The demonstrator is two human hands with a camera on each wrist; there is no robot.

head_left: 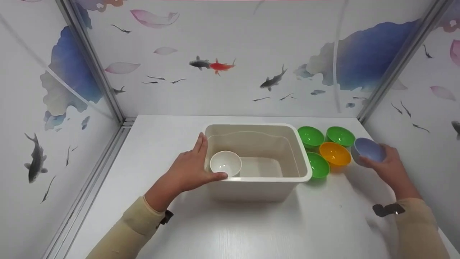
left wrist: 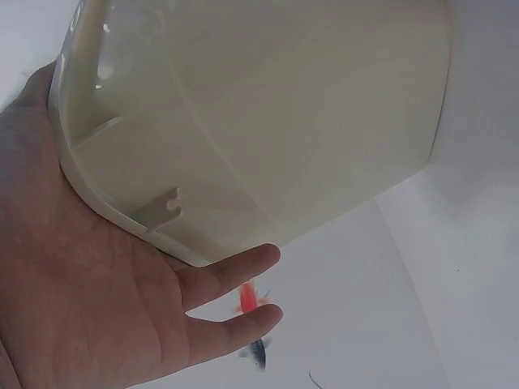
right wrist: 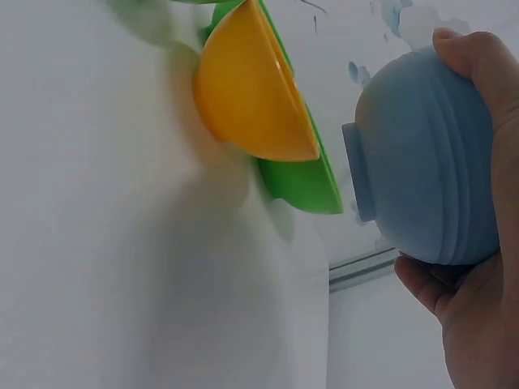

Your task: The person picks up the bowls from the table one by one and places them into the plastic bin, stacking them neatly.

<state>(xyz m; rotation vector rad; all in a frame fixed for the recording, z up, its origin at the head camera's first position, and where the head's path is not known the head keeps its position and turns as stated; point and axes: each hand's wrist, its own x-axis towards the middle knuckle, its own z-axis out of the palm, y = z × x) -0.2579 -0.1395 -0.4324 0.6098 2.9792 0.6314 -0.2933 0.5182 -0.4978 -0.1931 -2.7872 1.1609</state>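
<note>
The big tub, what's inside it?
One white bowl sits inside the tub, in the near left corner. The near wall hides the bowl's underside and anything low down right behind that wall.

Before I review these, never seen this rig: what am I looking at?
No robot here: a person works with two bare hands. The wide picture comes from a head-worn camera looking forward and down; the other two come from a camera on each wrist. The left hand rests against the near left corner of a cream bin, which has a white bowl inside. To the bin's right, three green bowls and an orange bowl sit on the white table. The right hand holds a blue bowl, clear of the table.
</note>
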